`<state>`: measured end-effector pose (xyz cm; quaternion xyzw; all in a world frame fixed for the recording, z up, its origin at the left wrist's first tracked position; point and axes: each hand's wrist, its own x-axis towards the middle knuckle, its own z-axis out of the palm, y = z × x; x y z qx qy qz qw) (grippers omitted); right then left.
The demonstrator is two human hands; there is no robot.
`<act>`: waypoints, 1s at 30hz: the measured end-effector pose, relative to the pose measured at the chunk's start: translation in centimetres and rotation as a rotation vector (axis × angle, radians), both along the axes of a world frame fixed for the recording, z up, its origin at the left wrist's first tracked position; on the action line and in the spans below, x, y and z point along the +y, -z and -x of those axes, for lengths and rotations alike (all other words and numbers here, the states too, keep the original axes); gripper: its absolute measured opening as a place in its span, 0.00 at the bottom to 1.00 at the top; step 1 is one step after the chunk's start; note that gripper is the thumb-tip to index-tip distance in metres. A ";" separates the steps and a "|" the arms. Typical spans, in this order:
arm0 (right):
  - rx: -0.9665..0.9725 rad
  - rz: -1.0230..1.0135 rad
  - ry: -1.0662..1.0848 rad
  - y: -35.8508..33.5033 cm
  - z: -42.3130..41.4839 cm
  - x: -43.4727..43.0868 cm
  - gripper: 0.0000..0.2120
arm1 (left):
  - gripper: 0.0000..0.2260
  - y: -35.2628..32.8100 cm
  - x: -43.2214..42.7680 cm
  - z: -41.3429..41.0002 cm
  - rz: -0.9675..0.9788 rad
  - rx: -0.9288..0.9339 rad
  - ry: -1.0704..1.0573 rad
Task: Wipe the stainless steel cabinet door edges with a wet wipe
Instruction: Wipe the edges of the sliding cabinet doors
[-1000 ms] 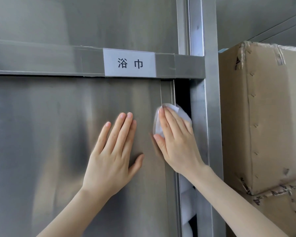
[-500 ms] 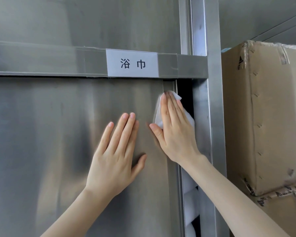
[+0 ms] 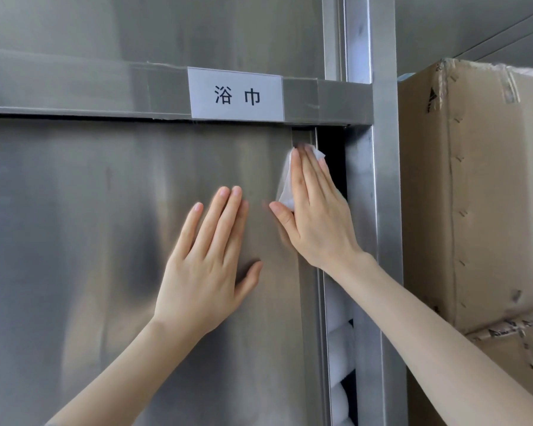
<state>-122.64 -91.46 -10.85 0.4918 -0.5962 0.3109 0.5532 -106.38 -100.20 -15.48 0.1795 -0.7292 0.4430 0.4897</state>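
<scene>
Right hand [image 3: 317, 216], grip released, presses the wet wipe [image 3: 285, 186] flat on the door edge [image 3: 309, 302] at one o'clock, near the top corner. Left hand [image 3: 206, 272], flat, steadies the door [image 3: 90, 241]. Keep pressure even, wiping over the lip.

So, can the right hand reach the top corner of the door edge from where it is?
Probably yes. The right hand presses the wipe on the door edge just below the corner, and nothing lies between them.
</scene>
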 end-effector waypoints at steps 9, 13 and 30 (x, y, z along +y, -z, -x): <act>0.018 -0.028 -0.017 6.5 0.4 0.0 0.30 | 0.33 0.1 0.0 -0.1 -0.009 -0.029 0.046; -0.047 0.018 -0.066 5.6 0.1 -0.6 0.29 | 0.34 0.8 -0.1 -0.5 -0.027 -0.045 0.084; -0.174 -0.042 -0.144 32.4 -1.3 1.0 0.24 | 0.33 21.6 0.4 -0.1 -0.040 -0.196 0.075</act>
